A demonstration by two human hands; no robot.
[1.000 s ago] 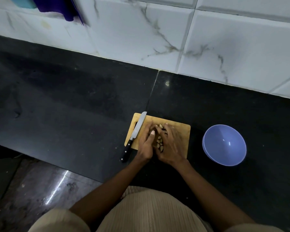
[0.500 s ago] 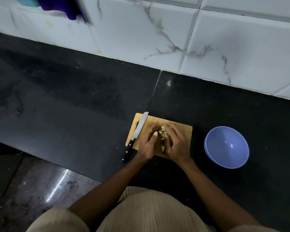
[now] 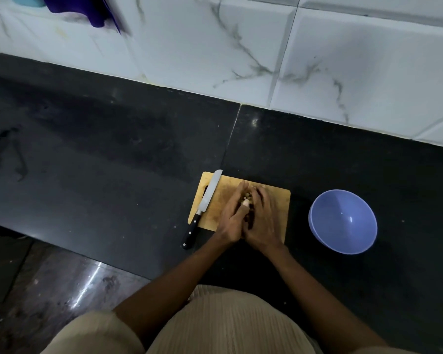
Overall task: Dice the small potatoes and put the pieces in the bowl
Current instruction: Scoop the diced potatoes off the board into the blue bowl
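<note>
— Head view: where are the hands?
— Low centre of the frame. The left hand (image 3: 232, 217) and right hand (image 3: 262, 221) are cupped together on the wooden cutting board (image 3: 279, 200), fingers curled round a heap of potato pieces (image 3: 248, 198) between them.
— The knife?
— The knife (image 3: 205, 203) lies untouched along the board's left edge, its handle over the black counter (image 3: 113, 162).
— The bowl?
— The blue bowl (image 3: 342, 222) sits right of the board, apart from it.

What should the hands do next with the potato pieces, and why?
Probably lift the gathered potato pieces and carry them right to the bowl: the left hand and right hand cup them on the cutting board, and the knife lies aside.
</note>
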